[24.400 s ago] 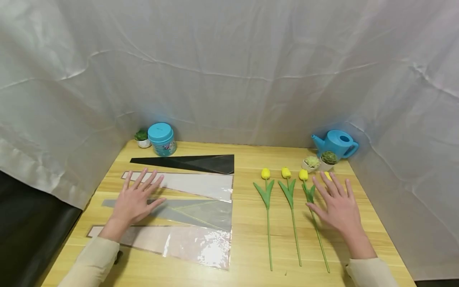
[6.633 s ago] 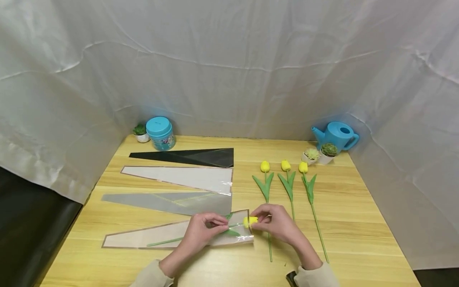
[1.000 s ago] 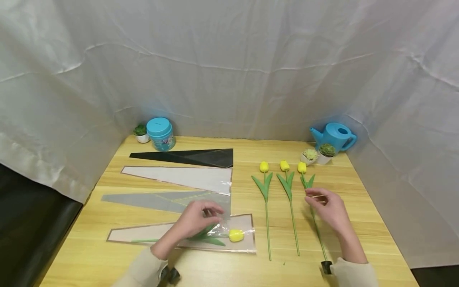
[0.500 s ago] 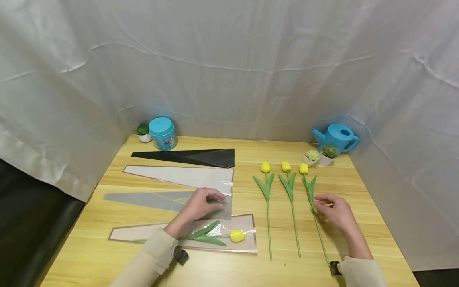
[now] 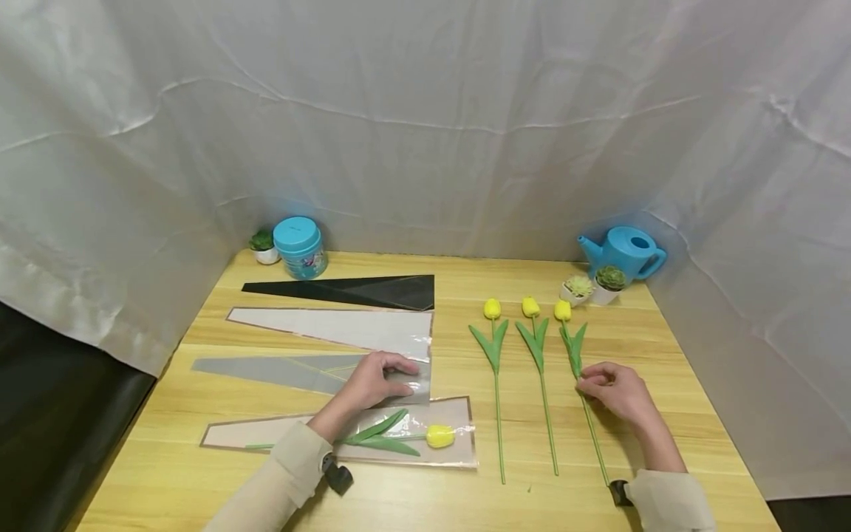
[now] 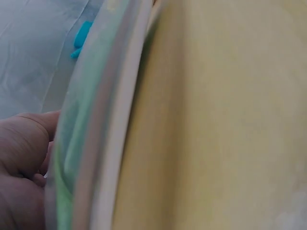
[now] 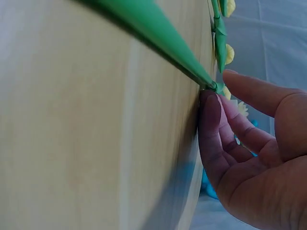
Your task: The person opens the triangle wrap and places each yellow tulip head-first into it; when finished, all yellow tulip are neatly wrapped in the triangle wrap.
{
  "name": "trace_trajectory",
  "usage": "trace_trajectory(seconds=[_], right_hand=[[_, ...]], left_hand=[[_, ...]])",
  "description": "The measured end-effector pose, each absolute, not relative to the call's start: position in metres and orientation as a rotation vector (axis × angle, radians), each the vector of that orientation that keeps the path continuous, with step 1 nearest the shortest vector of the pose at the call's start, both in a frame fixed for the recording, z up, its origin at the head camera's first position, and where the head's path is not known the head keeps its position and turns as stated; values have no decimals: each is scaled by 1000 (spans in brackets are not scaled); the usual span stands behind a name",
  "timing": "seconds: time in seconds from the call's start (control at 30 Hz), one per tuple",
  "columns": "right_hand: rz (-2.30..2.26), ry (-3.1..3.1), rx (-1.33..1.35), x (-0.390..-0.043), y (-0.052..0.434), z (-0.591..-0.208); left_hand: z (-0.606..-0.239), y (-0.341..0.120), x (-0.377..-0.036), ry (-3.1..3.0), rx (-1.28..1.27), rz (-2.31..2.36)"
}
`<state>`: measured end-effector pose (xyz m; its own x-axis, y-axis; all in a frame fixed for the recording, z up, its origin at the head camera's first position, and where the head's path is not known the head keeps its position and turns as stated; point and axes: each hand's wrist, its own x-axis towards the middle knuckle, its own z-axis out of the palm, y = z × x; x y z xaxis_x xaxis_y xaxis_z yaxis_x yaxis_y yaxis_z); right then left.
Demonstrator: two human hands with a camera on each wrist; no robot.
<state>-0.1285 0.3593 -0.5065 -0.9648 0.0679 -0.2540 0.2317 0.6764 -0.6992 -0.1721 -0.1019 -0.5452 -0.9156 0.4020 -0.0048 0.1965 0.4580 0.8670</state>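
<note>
Three yellow tulips lie side by side on the wooden table (image 5: 665,414). My right hand (image 5: 588,380) pinches the stem of the rightmost tulip (image 5: 573,347) just below its leaves; in the right wrist view the thumb and fingertips (image 7: 211,103) close on the green stem (image 7: 158,38). My left hand (image 5: 399,377) sits on the wide end of the grey wrapping sleeve (image 5: 279,369), fingers on top and thumb at its edge. A fourth tulip (image 5: 425,436) lies inside the pink-edged clear sleeve (image 5: 266,434) just below that hand.
A white sleeve (image 5: 346,329) and a black sleeve (image 5: 359,290) lie further back. A teal jar (image 5: 299,247) and a small potted plant (image 5: 264,245) stand at the back left, a blue watering can (image 5: 625,255) and two potted succulents (image 5: 577,288) at the back right. White cloth walls surround the table.
My left hand left the sleeved tulip and came down on the grey sleeve's wide end. My right hand settled on the rightmost tulip's stem and pinched it.
</note>
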Motion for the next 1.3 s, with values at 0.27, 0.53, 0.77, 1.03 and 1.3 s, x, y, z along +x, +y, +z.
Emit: trace_trajectory(seconds=[0.27,0.53,0.77,1.03,1.3], right_hand=[[-1233,2633,272,-130,357,-508],[-1254,2611,293,-131,354,-507],[-1197,2635,310,-132,354,-506],[-1238,2602,358,-132,355,-507],[-1265,2586,398,-131,353,-504]], left_hand=[[-548,-104,-170,2509,495,1456],[-548,-103,-171,2501,492,1488],[-550,-104,-173,2435,410,1567],[-549,-105,-173,2372,288,1610],[-546,-106,-173,2367,259,1631]])
